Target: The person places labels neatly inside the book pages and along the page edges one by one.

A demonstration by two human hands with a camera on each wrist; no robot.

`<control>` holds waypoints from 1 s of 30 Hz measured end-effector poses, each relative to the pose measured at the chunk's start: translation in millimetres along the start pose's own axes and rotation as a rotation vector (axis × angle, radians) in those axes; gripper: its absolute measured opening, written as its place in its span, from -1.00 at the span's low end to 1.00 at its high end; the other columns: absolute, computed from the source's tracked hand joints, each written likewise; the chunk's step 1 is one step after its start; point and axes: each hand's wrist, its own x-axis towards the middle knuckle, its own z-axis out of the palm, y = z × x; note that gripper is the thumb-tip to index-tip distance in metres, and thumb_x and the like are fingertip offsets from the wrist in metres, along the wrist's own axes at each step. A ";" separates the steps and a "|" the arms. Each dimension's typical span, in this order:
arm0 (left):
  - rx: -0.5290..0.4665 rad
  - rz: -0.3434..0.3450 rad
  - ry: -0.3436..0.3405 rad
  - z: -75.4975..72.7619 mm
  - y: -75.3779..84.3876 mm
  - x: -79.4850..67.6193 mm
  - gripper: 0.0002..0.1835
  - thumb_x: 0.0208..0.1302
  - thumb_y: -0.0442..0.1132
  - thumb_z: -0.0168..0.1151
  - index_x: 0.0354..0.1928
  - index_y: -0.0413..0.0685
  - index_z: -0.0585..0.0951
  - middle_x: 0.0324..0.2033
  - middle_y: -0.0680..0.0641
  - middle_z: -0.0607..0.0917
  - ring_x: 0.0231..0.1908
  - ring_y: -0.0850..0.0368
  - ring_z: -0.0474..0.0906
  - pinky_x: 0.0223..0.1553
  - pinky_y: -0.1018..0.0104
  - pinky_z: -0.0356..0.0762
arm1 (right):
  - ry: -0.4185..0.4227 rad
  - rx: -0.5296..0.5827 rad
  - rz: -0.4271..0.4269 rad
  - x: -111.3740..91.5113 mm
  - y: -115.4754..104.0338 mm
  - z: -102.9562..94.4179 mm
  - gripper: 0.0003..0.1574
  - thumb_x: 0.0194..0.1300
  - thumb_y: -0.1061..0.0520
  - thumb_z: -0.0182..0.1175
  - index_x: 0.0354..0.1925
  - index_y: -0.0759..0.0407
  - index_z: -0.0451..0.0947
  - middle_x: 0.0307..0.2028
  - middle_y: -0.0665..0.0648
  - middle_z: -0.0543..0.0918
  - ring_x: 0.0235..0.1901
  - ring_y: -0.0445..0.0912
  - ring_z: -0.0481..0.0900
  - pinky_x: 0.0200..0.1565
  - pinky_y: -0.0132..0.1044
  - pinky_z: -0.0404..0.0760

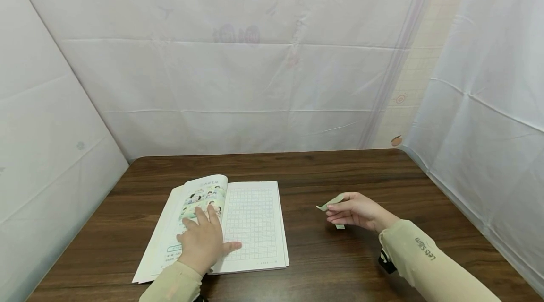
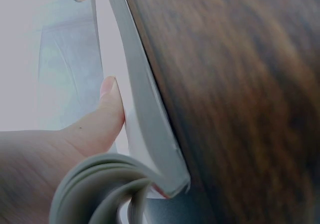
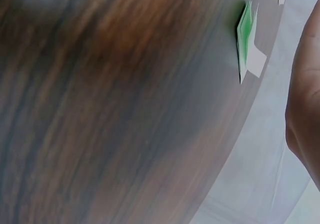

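Note:
An open book [image 1: 250, 226] with an illustrated left page and a grid-lined right page lies on the table. My left hand [image 1: 201, 238] rests on it with fingers spread over the left page and the thumb reaching onto the right one. In the left wrist view, that thumb [image 2: 107, 114] presses the page beside the book's edge [image 2: 150, 104], near curled leaves. To the right of the book, my right hand [image 1: 354, 212] pinches a folded strip of pale green paper [image 1: 333, 202] above the table. The right wrist view shows the green paper [image 3: 244, 39] with a white end; its fingertips are out of frame.
The dark wood-grain table [image 1: 306, 169] carries the book at left. Pale printed fabric [image 1: 255, 80] hangs behind the table's far edge and along both sides. A black band [image 1: 386, 262] shows beneath the right sleeve.

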 end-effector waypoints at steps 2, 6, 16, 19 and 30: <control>-0.001 -0.002 -0.001 0.0 0.4 0.1 0.35 -0.23 0.55 0.33 0.30 -0.55 0.32 0.17 -0.66 0.41 0.01 -0.73 0.43 -0.35 -0.39 0.58 | 0.001 0.004 -0.005 0.2 0.6 1.5 -0.85 0.36 0.27 0.21 -0.19 0.10 0.69 -0.28 0.08 0.80 -0.23 -0.08 0.78 -0.07 -0.22 0.71; 0.002 -0.004 -0.003 -0.1 0.9 0.3 0.36 -0.24 0.56 0.32 0.31 -0.54 0.32 0.17 -0.65 0.42 0.01 -0.73 0.43 -0.36 -0.38 0.58 | 0.019 0.014 -0.022 1.2 2.4 4.8 -0.84 0.34 0.29 0.22 -0.20 0.11 0.70 -0.20 0.13 0.79 -0.21 -0.08 0.78 -0.06 -0.22 0.70; 0.003 -0.006 -0.016 -0.2 1.1 0.8 0.37 -0.24 0.58 0.30 0.32 -0.54 0.31 0.19 -0.65 0.40 0.02 -0.73 0.43 -0.36 -0.38 0.58 | 0.060 0.001 -0.047 2.9 5.1 18.0 -0.78 0.28 0.29 0.27 -0.10 0.22 0.71 -0.12 0.17 0.76 -0.21 -0.09 0.77 -0.07 -0.24 0.70; 0.001 -0.008 -0.022 -0.7 1.2 1.0 0.37 -0.23 0.58 0.30 0.32 -0.54 0.30 0.19 -0.65 0.40 0.03 -0.73 0.42 -0.34 -0.38 0.58 | 0.054 -0.002 -0.058 3.0 4.8 22.0 -0.74 0.29 0.30 0.25 -0.04 0.30 0.68 -0.08 0.20 0.75 -0.20 -0.09 0.77 -0.06 -0.23 0.70; 0.008 -0.009 -0.023 -2.6 1.4 0.2 0.36 -0.23 0.58 0.30 0.32 -0.53 0.31 0.19 -0.65 0.40 0.03 -0.73 0.42 -0.33 -0.37 0.59 | 0.090 -0.030 -0.048 5.3 4.7 29.0 -0.55 0.28 0.34 0.15 0.11 0.55 0.52 -0.02 0.27 0.61 -0.20 -0.07 0.76 -0.07 -0.26 0.70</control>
